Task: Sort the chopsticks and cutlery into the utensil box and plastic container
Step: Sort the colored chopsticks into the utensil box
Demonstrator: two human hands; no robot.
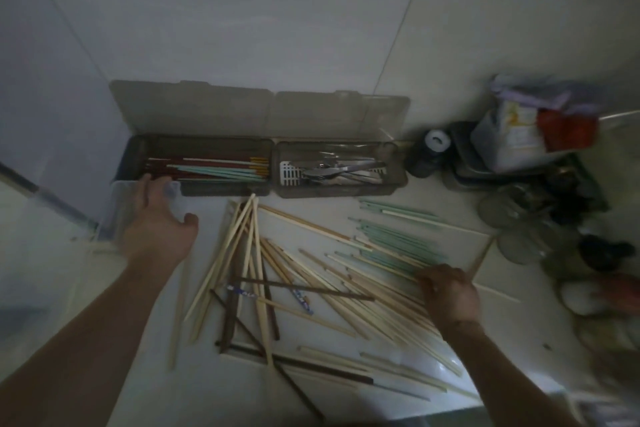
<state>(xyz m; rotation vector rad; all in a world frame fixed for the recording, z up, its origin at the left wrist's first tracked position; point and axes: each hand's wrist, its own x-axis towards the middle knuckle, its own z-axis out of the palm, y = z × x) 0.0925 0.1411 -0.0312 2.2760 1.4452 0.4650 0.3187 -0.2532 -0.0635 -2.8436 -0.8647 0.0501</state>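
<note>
— Where are your hands?

— Your left hand (157, 218) reaches toward the clear plastic container (117, 215) at the left, its fingers (152, 184) spread and relaxed over the container's near corner, the thumb out to the side — it grips nothing. Your right hand (450, 293) rests on the loose chopsticks (311, 274), its fingers curled down onto the pale wooden ones; whether they pinch any I cannot tell.

— And the things to be sorted?

— The pile lies scattered across the bench (512, 274) between your arms: mostly pale wood, a few dark brown sticks crossing them, and a bunch of green chopsticks (401, 239) at the far right of the heap. The utensil box (225, 189) stands against the wall behind the pile with its lid (194, 107) up. Its left compartment holds red, green and pale chopsticks lying lengthwise; the right compartment holds metal cutlery (339, 170).

— Anything else?

— Jars and packets (530, 135) crowd the right side of the bench, blurred.
</note>
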